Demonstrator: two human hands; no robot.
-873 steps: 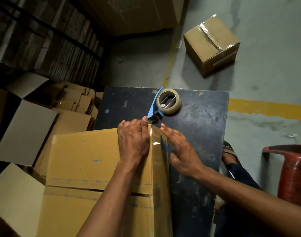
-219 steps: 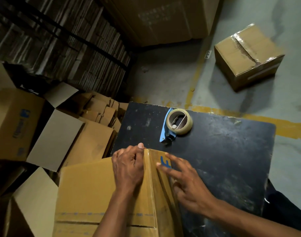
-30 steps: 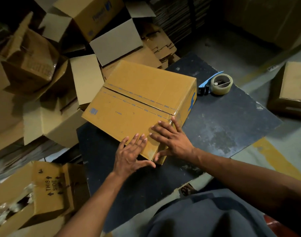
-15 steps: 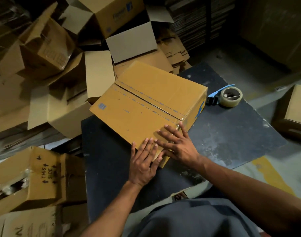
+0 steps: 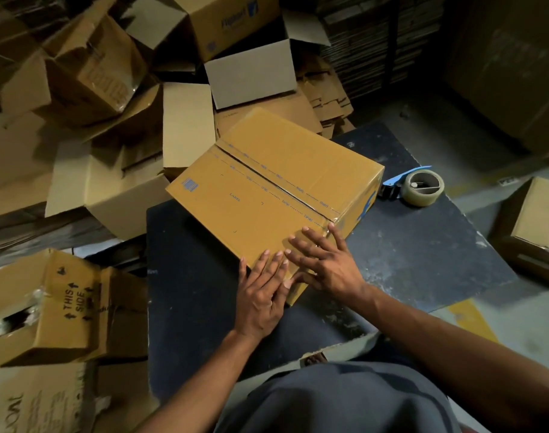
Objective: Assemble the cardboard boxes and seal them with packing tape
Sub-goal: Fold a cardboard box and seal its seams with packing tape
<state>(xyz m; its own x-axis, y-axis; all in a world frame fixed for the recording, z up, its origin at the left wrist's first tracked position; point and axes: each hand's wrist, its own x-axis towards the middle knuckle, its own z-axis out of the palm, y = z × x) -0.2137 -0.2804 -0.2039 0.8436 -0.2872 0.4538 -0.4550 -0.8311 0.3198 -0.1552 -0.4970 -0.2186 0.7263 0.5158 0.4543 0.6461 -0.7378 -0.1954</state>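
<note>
Head view: the box (image 5: 276, 189) lies flaps closed on the dark surface (image 5: 423, 254). Left hand (image 5: 260, 295) and right hand (image 5: 326, 264) press flat, fingers straight, on its near corner. Tape dispenser (image 5: 418, 186) sits just beyond the box.

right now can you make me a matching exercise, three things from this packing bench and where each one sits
Things:
1. closed brown cardboard box
2. clear tape roll in blue dispenser
3. brown box printed THIS SIDE

Places:
a. left of the dark board
b. under both flat hands
c. on the board, right of the closed box

Pairs: 1-b, 2-c, 3-a
</note>
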